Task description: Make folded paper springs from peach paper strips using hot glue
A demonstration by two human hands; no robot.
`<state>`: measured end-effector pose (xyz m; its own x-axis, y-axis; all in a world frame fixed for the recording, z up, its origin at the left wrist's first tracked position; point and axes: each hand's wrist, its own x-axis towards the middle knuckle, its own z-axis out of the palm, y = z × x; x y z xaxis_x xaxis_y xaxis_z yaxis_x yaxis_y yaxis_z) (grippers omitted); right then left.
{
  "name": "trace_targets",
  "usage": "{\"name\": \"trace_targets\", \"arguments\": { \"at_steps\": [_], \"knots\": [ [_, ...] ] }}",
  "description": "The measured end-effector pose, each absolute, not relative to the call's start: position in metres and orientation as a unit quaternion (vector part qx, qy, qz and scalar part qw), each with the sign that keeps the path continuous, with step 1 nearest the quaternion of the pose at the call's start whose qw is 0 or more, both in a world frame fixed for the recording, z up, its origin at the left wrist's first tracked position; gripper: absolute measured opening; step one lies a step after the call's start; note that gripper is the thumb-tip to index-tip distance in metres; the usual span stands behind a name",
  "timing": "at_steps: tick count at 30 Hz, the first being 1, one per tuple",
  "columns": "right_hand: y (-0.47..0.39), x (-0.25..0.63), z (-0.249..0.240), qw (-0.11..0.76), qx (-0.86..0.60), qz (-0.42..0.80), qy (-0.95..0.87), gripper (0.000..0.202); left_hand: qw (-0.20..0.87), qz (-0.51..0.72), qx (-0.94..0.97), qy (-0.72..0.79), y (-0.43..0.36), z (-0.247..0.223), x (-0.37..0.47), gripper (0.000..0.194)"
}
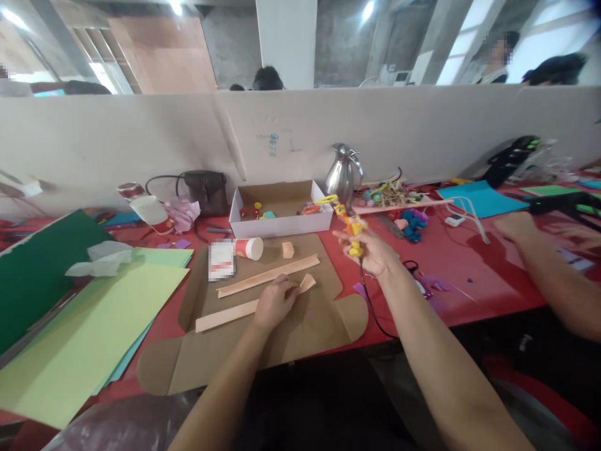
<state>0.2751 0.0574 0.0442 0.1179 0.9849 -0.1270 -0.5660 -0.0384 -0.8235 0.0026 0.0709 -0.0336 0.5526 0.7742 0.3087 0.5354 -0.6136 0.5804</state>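
Note:
My left hand [277, 300] rests on the near peach-coloured strip [225, 316], its fingers closed on it close to the raised right end. This strip lies on an unfolded brown cardboard box [323, 332]. Just beyond it is a second peach strip [267, 277] with a lengthwise fold. My right hand [373, 250], lifted to the right of the cardboard, is closed around a yellow glue gun [357, 246] with a black cord hanging down. A small slatted peach piece [288, 250] and a red-and-white paper cup [248, 248] on its side are also on the cardboard.
An open white box [282, 222] with small items stands behind the cardboard, beside a steel jug [344, 172]. Coloured paper sheets [103, 319] lie at left. Purple-handled scissors [420, 282] are on the right. A co-worker's arm [544, 269] reaches in at far right.

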Motion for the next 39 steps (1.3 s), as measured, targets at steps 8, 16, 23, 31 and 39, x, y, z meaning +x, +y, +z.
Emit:
{"name": "trace_targets", "arguments": {
  "at_steps": [8, 16, 23, 31, 39],
  "knots": [
    [-0.008, 0.273, 0.046, 0.509, -0.532, 0.487, -0.470, 0.038, 0.218, 0.285, 0.860, 0.361, 0.071, -0.034, 0.002, 0.022],
    [-0.024, 0.268, 0.016, 0.376, -0.595, 0.396, -0.590, 0.036, 0.185, 0.259, 0.873, 0.371, 0.070, -0.034, 0.003, 0.020],
    [-0.018, 0.256, 0.007, 0.300, -0.614, 0.285, -0.672, 0.039, 0.162, 0.236, 0.880, 0.378, 0.067, -0.032, 0.005, 0.023],
    [-0.016, 0.252, 0.009, 0.259, -0.655, 0.260, -0.661, 0.034, 0.141, 0.223, 0.885, 0.384, 0.068, -0.034, 0.006, 0.018],
    [-0.014, 0.250, 0.011, 0.258, -0.660, 0.260, -0.656, 0.034, 0.104, 0.197, 0.896, 0.384, 0.065, -0.033, 0.005, 0.025]
  ]
}}
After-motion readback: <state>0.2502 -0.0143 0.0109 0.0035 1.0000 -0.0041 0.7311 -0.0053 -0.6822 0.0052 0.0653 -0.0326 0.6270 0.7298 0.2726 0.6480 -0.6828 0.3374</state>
